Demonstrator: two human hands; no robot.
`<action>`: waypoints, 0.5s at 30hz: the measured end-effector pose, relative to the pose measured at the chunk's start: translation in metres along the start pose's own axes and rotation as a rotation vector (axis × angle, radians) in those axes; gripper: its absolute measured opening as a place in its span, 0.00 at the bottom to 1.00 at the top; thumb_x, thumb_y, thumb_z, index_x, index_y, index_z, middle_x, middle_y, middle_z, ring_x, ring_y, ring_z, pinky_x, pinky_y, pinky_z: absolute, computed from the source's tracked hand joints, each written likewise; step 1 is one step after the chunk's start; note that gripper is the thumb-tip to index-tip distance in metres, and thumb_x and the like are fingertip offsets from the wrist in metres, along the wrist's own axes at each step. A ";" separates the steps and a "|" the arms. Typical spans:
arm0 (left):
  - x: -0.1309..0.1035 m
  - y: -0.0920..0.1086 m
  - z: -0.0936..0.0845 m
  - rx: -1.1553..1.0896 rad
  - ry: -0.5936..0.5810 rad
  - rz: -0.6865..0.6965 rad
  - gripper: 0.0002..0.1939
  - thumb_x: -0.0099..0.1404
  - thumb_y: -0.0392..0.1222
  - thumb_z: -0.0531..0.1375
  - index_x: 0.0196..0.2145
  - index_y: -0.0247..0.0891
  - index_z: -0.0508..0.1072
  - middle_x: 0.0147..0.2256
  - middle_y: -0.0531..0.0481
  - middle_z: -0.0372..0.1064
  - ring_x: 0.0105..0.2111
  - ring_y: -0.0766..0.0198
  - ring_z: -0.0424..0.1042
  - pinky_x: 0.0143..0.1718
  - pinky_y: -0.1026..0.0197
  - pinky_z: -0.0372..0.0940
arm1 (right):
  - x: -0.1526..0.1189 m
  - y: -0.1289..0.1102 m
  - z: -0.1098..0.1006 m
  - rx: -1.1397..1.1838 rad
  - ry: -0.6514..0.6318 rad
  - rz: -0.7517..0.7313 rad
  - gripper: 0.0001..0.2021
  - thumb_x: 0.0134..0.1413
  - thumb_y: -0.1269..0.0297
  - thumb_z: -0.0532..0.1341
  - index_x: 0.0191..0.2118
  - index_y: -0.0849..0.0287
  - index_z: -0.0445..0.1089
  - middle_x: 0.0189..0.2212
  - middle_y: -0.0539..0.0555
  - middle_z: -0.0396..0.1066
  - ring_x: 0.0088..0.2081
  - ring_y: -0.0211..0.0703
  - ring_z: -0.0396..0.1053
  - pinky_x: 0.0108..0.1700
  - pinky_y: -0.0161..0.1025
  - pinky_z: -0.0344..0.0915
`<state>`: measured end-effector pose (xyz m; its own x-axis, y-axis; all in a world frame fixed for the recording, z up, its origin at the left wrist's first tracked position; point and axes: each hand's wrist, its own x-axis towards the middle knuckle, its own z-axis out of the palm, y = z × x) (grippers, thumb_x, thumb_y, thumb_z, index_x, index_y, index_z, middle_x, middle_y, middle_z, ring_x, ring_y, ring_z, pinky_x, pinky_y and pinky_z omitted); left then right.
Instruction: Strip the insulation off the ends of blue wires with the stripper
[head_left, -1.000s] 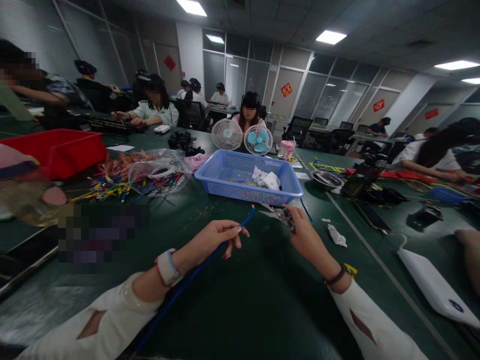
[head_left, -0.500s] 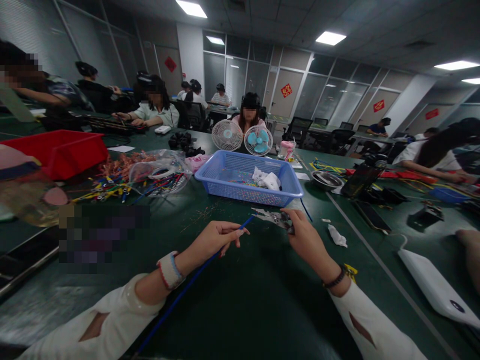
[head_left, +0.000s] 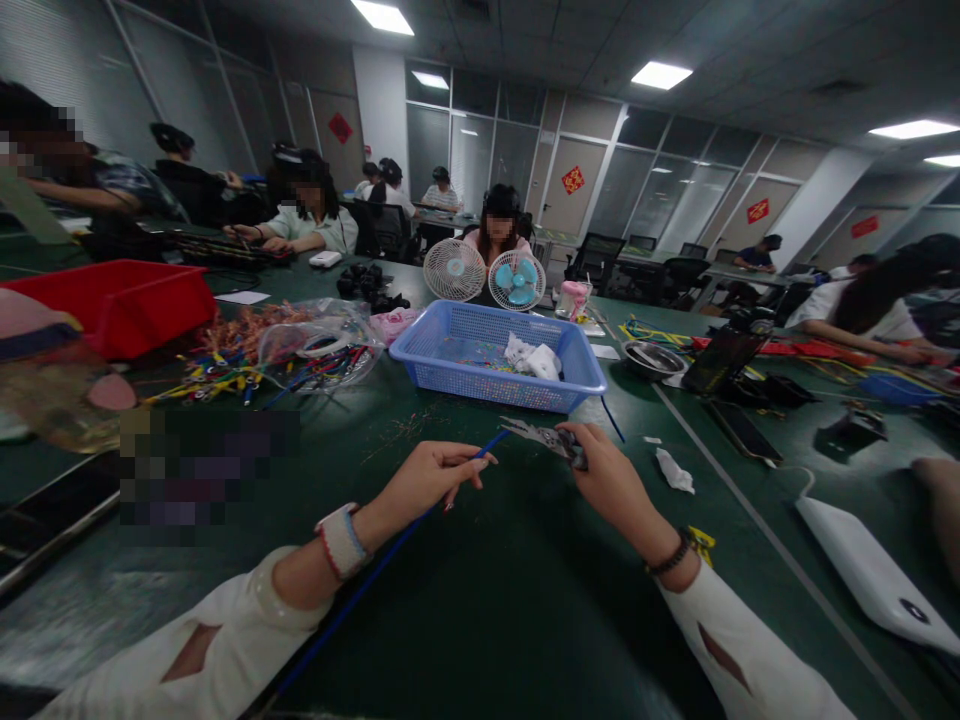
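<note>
A blue wire (head_left: 397, 545) runs from the table's near edge up under my left wrist. My left hand (head_left: 429, 474) pinches it near its far end, the tip sticking out past the fingers to the right. My right hand (head_left: 611, 470) is closed around the handles of metal wire strippers (head_left: 551, 437). Their jaws point left and meet the wire's tip; whether they grip it I cannot tell. My right palm hides most of the handles.
A blue plastic basket (head_left: 499, 388) with white crumpled material stands just beyond my hands. Left are a red bin (head_left: 112, 310) and a heap of coloured wires (head_left: 225, 375). Right lie a white power bank (head_left: 874, 570), a phone (head_left: 742, 433) and crumpled tissue (head_left: 675, 470). Co-workers sit around.
The wire strippers' jaws have come together; half a second ago they stood apart around the wire's tip. My left hand has barely moved.
</note>
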<state>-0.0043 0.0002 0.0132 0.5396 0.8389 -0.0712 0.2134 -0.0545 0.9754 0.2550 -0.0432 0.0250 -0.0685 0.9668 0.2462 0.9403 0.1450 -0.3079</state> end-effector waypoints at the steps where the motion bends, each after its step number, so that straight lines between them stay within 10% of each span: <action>1: 0.000 -0.001 0.000 -0.004 0.000 0.000 0.17 0.61 0.48 0.60 0.43 0.34 0.76 0.28 0.51 0.73 0.14 0.74 0.61 0.16 0.69 0.58 | 0.000 0.000 0.000 0.000 -0.001 0.002 0.24 0.50 0.79 0.54 0.54 0.57 0.62 0.50 0.57 0.65 0.47 0.46 0.67 0.46 0.39 0.63; 15: -0.001 0.001 0.002 -0.020 -0.008 -0.002 0.16 0.62 0.47 0.61 0.43 0.34 0.76 0.28 0.51 0.73 0.14 0.74 0.62 0.17 0.68 0.60 | -0.001 -0.004 0.001 0.013 -0.009 0.001 0.23 0.50 0.79 0.53 0.52 0.57 0.63 0.49 0.57 0.66 0.47 0.47 0.67 0.48 0.41 0.63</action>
<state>-0.0024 -0.0015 0.0141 0.5457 0.8346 -0.0748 0.1982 -0.0419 0.9793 0.2509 -0.0450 0.0253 -0.0705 0.9687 0.2381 0.9358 0.1469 -0.3204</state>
